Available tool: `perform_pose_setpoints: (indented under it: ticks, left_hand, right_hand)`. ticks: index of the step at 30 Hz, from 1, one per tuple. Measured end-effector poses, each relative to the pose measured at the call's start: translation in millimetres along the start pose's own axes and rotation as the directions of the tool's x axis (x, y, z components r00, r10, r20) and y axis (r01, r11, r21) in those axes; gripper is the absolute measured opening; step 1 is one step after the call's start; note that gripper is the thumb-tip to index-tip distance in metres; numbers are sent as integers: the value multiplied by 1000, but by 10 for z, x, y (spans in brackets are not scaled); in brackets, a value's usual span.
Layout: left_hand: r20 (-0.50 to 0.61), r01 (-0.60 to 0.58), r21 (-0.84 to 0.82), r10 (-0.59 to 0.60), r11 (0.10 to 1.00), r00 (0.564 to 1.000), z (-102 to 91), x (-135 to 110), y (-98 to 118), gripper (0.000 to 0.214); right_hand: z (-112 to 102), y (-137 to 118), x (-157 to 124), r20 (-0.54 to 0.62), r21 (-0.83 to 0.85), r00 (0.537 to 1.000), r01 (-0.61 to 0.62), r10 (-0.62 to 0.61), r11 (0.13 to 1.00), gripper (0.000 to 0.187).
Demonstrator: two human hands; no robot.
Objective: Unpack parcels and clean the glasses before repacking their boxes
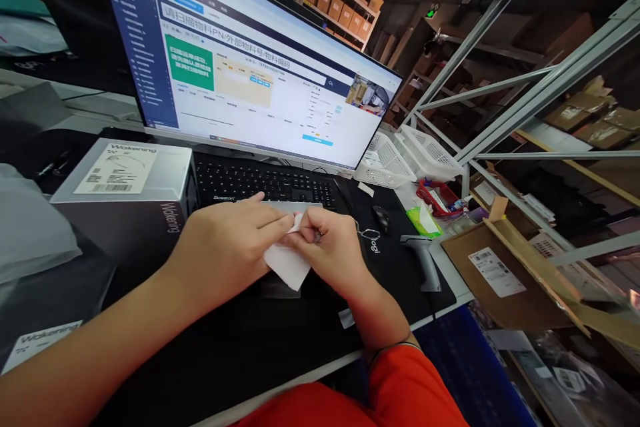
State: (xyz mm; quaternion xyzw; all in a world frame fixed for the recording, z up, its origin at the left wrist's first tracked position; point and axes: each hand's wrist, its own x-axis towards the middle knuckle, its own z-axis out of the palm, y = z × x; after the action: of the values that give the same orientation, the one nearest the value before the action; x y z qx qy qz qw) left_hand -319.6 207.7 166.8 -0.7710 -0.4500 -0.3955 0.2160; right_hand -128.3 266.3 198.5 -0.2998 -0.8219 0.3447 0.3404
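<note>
In front of the keyboard (240,177), both hands meet over a small white piece of paper or thin cloth (289,268). My left hand (225,243) has its fingers pressed together at the tips on the sheet's upper part. From the other side, my right hand (334,247) pinches it with thumb and curled forefinger. A pale flat edge (313,205) shows behind the fingers; most of it is hidden, so its kind cannot be told. To the left stands a grey-white "Wakening" box (175,177) with a label (117,169) on top.
A lit monitor (240,73) stands behind the keyboard. On the right of the black mat are a mouse (381,218) and a barcode scanner (423,260). White baskets (385,163), a red tray (440,199) and an opened carton (505,273) lie further right. Plastic packaging (30,233) is at left.
</note>
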Motion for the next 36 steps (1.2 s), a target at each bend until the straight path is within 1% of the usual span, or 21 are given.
perform_pose_setpoints:
  ticks: [1,3,6,8,10,12,14,16,17,19,20,22,23,24,25,27,30,32,33,34,36]
  left_hand:
    - [1,17,-21,-17,1000,1000,4,-5,-15,28]
    - [-4,53,-75,-53,996,999,-31,-14,-60,27]
    - [-16,103,-133,-106,986,994,-134,-24,-130,28]
    - [-11,133,-154,-137,979,991,-177,-26,-146,29]
    - [-19,141,-143,-145,980,989,-169,-23,-124,29]
    - [-47,97,-100,-102,990,994,-112,-16,-70,27]
    - [-77,32,-47,-35,998,996,-33,-9,-14,27]
    - [-75,5,-32,-7,999,997,30,-10,13,29]
    - [-66,13,-40,-15,999,998,46,-13,10,29]
    - [-44,47,-77,-51,996,998,37,-26,-23,26]
    - [-39,68,-95,-72,993,997,15,-33,-47,26]
    - [-26,112,-128,-116,985,993,-43,-47,-90,28]
    - [-13,138,-139,-141,981,990,-70,-51,-103,29]
    - [-2,160,-146,-162,976,987,-89,-53,-107,31]
    - [10,179,-146,-179,973,984,-98,-53,-101,31]
    - [12,178,-140,-178,974,984,-80,-42,-66,30]
    - [-61,91,-126,-99,988,993,-6,-16,10,26]
    - [-99,50,-121,-62,991,993,32,-5,40,24]
    - [-100,47,-126,-60,991,993,39,-4,45,22]
    - [-93,50,-139,-63,989,994,38,-6,43,21]
    - [-71,65,-176,-79,982,994,18,-17,28,22]
  right_hand:
    - [-40,-7,-6,19,-12,1000,-10,10,1000,63]
    - [-199,19,5,120,8,992,-41,40,999,64]
    - [-491,115,59,340,106,939,-86,45,991,70]
    - [-584,160,96,405,155,914,-102,30,983,73]
    - [-537,152,116,378,166,925,-99,29,981,72]
    - [-383,94,116,299,139,954,-71,26,988,69]
    - [-210,25,105,204,71,979,-28,13,997,64]
    - [-120,-7,99,134,-10,991,-6,7,1000,57]
    - [-127,0,102,129,-30,992,-8,12,1000,56]
    - [-242,60,121,206,1,978,-22,21,1000,57]
    - [-335,105,136,279,47,960,-31,17,998,61]
    - [-527,192,167,422,168,906,-55,-22,984,68]
    - [-599,222,178,464,223,885,-64,-48,973,70]
    - [-641,237,184,477,262,876,-68,-68,963,71]
    - [-645,236,183,467,282,880,-61,-82,957,71]
    - [-546,187,164,394,260,915,-19,-88,965,68]
    - [-263,50,107,213,104,974,61,-83,993,55]
    - [-153,-21,74,118,5,990,83,-83,997,48]
    - [-157,-36,65,118,-20,990,81,-78,996,47]
    - [-204,-35,62,150,-24,986,74,-69,997,48]
    - [-390,11,70,267,10,963,41,-42,999,55]
